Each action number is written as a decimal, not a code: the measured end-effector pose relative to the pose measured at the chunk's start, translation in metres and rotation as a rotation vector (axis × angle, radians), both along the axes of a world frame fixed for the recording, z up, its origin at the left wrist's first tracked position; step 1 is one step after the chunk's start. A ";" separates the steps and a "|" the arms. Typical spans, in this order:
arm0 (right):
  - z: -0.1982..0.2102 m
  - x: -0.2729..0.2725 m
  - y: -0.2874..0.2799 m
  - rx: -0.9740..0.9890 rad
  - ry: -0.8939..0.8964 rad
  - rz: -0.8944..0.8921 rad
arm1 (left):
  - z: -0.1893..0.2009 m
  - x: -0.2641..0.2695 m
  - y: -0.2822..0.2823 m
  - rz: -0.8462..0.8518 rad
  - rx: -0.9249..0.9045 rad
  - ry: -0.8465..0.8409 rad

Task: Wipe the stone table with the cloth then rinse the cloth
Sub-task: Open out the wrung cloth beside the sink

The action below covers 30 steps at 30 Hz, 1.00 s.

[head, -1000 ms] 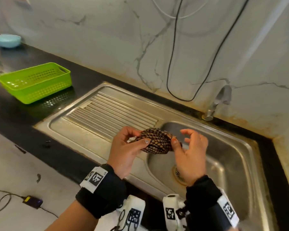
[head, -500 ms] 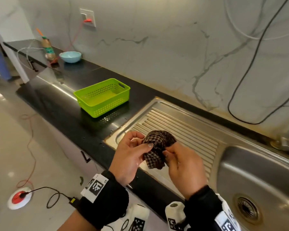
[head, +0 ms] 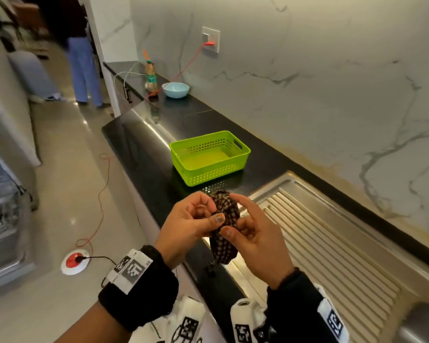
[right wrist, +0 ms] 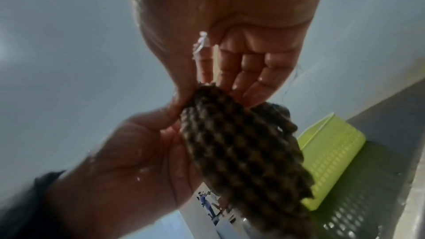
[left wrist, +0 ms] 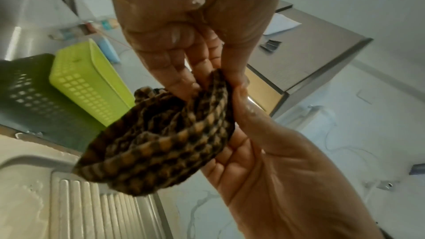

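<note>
Both hands' fingers (head: 214,219) pinch bunched cloth (head: 227,214) between them.

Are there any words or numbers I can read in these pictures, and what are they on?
No words or numbers can be read.
Bottle label: too blurred.
Wrist bands on the left hand and right hand: square code patterns, plus tiny print too small to read.
</note>
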State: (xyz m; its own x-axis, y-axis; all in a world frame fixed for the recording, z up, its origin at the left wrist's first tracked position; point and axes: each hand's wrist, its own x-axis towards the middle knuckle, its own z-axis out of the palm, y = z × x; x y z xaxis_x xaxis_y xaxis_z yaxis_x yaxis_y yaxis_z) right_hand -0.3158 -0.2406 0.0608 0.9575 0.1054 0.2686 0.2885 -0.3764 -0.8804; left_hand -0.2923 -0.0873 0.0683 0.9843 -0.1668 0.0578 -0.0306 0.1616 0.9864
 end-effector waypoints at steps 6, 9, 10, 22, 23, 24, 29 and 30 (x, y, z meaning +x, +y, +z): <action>0.006 0.064 0.008 0.138 -0.057 -0.034 | 0.007 0.069 0.021 0.071 0.034 -0.057; 0.019 0.103 0.021 0.159 -0.133 -0.130 | 0.018 0.116 0.030 0.028 0.019 -0.115; 0.024 0.117 0.025 0.134 -0.169 -0.163 | 0.024 0.131 0.033 0.017 0.024 -0.141; 0.103 0.257 0.069 -0.181 -0.623 -0.351 | 0.091 0.284 0.072 -0.280 -0.040 -0.581; 0.110 0.265 0.068 -0.199 -0.653 -0.356 | 0.093 0.291 0.074 -0.329 -0.015 -0.564; 0.117 0.271 0.067 -0.195 -0.678 -0.370 | 0.094 0.296 0.074 -0.356 0.024 -0.543; 0.110 0.296 0.070 -0.084 -0.460 -0.373 | 0.073 0.318 0.065 -0.154 0.173 -0.502; 0.102 0.298 0.073 -0.054 -0.415 -0.376 | 0.068 0.321 0.065 -0.104 0.166 -0.481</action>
